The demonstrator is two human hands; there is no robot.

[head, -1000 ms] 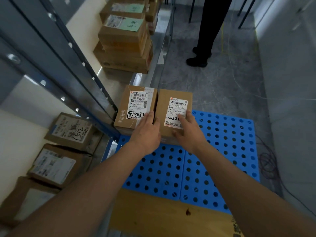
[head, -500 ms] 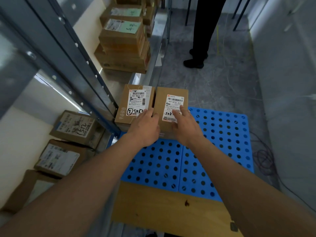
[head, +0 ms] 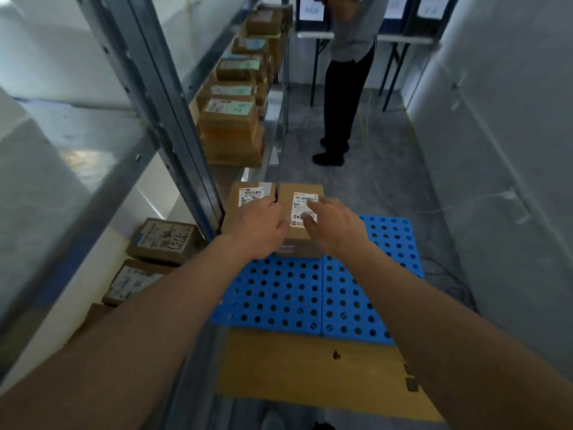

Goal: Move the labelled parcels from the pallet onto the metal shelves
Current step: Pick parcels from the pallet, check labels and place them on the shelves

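Two labelled cardboard parcels sit side by side on the blue perforated pallet (head: 310,293). The left hand (head: 257,231) rests on the left parcel (head: 248,197) with fingers curled at its edge. The right hand (head: 336,226) lies with straightened fingers on the right parcel (head: 299,193).

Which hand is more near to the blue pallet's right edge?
Right. The right hand lies on the right parcel, close to the blue pallet's right side. The left hand rests on the left parcel, by the shelf post.
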